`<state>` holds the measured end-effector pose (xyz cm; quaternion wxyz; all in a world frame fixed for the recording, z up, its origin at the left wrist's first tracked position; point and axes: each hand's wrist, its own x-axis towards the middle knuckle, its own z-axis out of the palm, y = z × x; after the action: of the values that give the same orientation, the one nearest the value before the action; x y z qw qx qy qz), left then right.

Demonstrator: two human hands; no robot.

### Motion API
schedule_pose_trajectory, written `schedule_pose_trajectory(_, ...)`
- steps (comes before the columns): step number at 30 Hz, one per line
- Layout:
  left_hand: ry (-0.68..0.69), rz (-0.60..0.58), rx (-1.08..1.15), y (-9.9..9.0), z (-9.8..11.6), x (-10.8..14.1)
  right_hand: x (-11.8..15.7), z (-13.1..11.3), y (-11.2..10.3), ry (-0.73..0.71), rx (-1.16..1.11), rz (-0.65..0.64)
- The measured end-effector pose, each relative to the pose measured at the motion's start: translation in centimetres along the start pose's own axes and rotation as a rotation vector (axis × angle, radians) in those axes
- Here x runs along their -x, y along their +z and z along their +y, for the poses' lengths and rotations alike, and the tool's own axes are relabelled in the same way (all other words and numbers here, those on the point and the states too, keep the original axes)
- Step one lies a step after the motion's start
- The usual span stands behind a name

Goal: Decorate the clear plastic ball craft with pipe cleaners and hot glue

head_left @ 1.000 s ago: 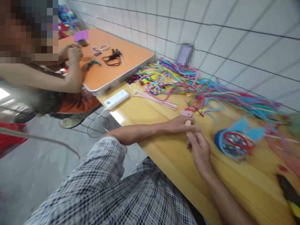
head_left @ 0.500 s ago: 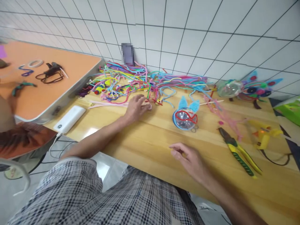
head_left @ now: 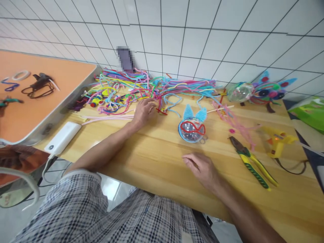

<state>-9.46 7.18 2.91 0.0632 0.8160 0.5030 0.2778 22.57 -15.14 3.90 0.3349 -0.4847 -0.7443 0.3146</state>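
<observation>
My left hand (head_left: 144, 113) is at the front edge of a heap of coloured pipe cleaners (head_left: 126, 86), fingers bent down; whether it grips anything is hidden. Pale pink stems (head_left: 108, 118) run along the table up to it. My right hand (head_left: 198, 166) rests on the bare wood with its fingers curled together, and nothing shows in it. Between and beyond the hands stands a clear round ornament (head_left: 191, 131) with blue ears and a red wire shape on its front.
Pliers (head_left: 249, 162) and a yellow glue gun (head_left: 278, 141) lie to the right. A finished-looking figure (head_left: 272, 91) stands at the back right. A white power bank (head_left: 62, 136) is at the left, near an orange table (head_left: 73, 77). A phone (head_left: 126, 60) leans on the wall.
The view has turned slightly right, so things appear further left. The fingers of my right hand have closed together. My left hand stays near the pipe cleaner heap; a light piece beneath its fingers is no longer visible.
</observation>
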Motion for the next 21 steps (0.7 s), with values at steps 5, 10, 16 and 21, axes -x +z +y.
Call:
schedule_pose_trajectory(5,0.090,-0.081,-0.060,1.6,2.5,-3.6,0.5,0.6,0.1,-0.033,0.052,-0.017)
schedule_pose_trajectory(10,-0.085,-0.181,-0.223,2.0,2.4,-5.3,0.5,0.8,-0.2,-0.076,0.079,0.027)
schedule_pose_trajectory(16,-0.131,-0.148,-0.242,0.9,2.0,-4.2,0.2,1.0,-0.7,-0.127,0.084,0.082)
schedule_pose_trajectory(21,-0.088,-0.044,-0.219,-1.0,0.9,-7.3,0.1,1.2,-0.7,-0.142,0.078,0.084)
